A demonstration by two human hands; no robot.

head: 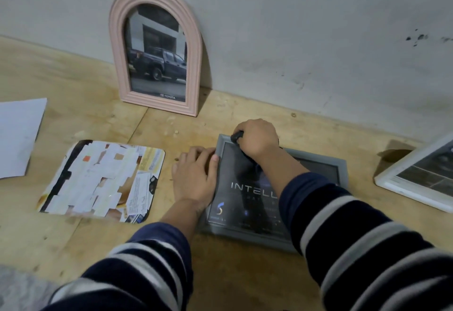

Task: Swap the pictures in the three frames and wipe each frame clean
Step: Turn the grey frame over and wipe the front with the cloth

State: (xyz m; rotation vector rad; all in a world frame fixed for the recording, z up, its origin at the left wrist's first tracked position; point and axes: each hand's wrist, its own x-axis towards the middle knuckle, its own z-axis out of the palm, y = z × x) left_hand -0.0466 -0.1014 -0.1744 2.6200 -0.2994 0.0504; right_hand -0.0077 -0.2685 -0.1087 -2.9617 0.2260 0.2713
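Wooden floor, left hand flat beside grey frame, right hand grip around dark cloth.

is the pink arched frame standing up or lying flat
Standing up. The pink arched frame rests its bottom edge on the wooden table and leans back against the wall.

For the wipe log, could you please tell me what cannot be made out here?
- Grey frame: its print's lettering is crossed by the right forearm.
- Right hand: the dark thing it grips is mostly hidden.
- White frame: cut off by the right edge.
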